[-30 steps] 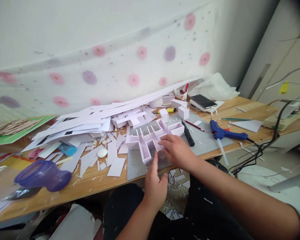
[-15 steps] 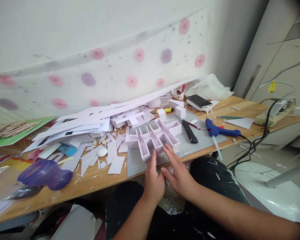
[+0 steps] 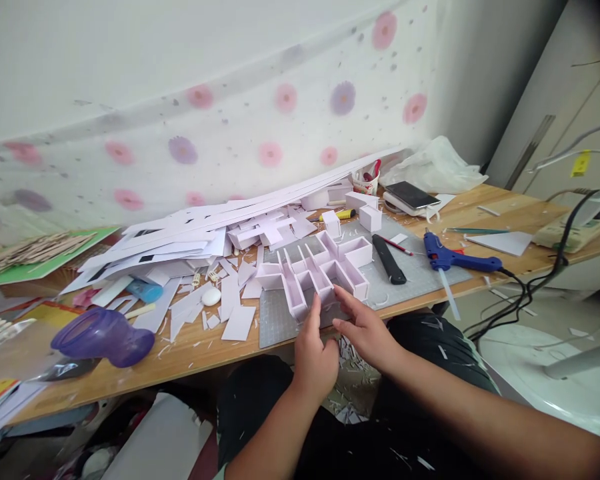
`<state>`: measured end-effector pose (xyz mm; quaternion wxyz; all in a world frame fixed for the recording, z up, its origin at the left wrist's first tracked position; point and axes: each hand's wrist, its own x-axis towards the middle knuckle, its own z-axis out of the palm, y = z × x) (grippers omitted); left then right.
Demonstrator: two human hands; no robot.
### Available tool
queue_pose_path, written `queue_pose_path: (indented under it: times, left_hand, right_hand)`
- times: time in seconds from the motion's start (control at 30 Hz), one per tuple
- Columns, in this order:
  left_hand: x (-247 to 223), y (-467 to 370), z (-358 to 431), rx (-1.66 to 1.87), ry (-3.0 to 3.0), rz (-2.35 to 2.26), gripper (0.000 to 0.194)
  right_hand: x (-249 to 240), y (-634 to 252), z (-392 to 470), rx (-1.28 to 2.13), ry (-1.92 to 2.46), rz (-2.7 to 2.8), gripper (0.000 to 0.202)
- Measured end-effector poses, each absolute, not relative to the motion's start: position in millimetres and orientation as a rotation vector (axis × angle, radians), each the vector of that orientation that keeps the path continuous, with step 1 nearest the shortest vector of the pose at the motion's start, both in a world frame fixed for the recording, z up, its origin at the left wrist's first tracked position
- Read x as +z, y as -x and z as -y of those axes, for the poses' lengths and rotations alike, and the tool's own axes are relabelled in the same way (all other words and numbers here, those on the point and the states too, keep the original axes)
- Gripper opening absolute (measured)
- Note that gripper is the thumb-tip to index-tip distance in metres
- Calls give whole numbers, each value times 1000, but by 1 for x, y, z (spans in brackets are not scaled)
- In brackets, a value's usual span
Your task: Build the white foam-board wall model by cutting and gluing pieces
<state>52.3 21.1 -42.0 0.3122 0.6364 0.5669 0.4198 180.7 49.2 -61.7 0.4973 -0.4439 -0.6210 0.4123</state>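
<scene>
A white foam-board model made of several joined open-topped compartments lies on the grey cutting mat. At its near edge is my left hand, fingers stretched out and holding nothing. My right hand is beside it, also with extended fingers and nothing in them. The fingertips of both hands are close to the model's front walls; whether they touch I cannot tell. A black utility knife lies just right of the model. Further right sits a blue hot glue gun with a glue stick under it.
White board sheets are piled behind, with loose offcuts left of the mat. A purple container stands at front left. Small white boxes, a phone, a paper cup and a power strip are to the right.
My hands have moved slightly apart; the thumbs, close together before, are now separated. The view has shifted a little, and the model stays in place on the mat.
</scene>
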Motion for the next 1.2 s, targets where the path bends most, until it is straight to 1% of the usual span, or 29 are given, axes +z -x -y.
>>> queue_pose_path:
  times: [0.27, 0.37, 0.47, 0.57, 0.7, 0.8, 0.9, 1.03, 1.2]
  left_hand:
    - [-45, -51, -21, 1110, -1731, -1489, 93]
    - [-47, -51, -21, 1111, -1739, -1490, 94]
    - [-46, -51, -21, 1104, -1757, -1511, 90]
    - [-44, -53, -20, 1114, -1763, -1511, 82]
    - [-42, -55, -19, 1141, -1739, -1495, 72]
    - [-42, -54, -19, 1156, -1727, -1480, 71]
    - [-43, -53, -20, 1166, -1723, -1453, 72]
    - [-44, -52, -21, 1161, -1682, -1437, 78]
    - [-43, -52, -22, 1175, -1640, -1429, 80]
  right_hand:
    - [-67, -182, -51, 804, 1083, 1627, 74]
    - [-68, -181, -52, 772, 1072, 1627, 76]
    - [-68, -182, -53, 777, 1061, 1641, 74]
    - [-66, -182, -51, 788, 1077, 1661, 70]
    - [-60, -179, -44, 731, 1103, 1714, 75]
    - [-52, -179, -41, 592, 1088, 1815, 77]
    - [-41, -182, -43, 414, 1099, 1977, 72]
    - [-28, -185, -45, 212, 1240, 2189, 64]
    - [-24, -185, -47, 19, 1291, 2293, 59]
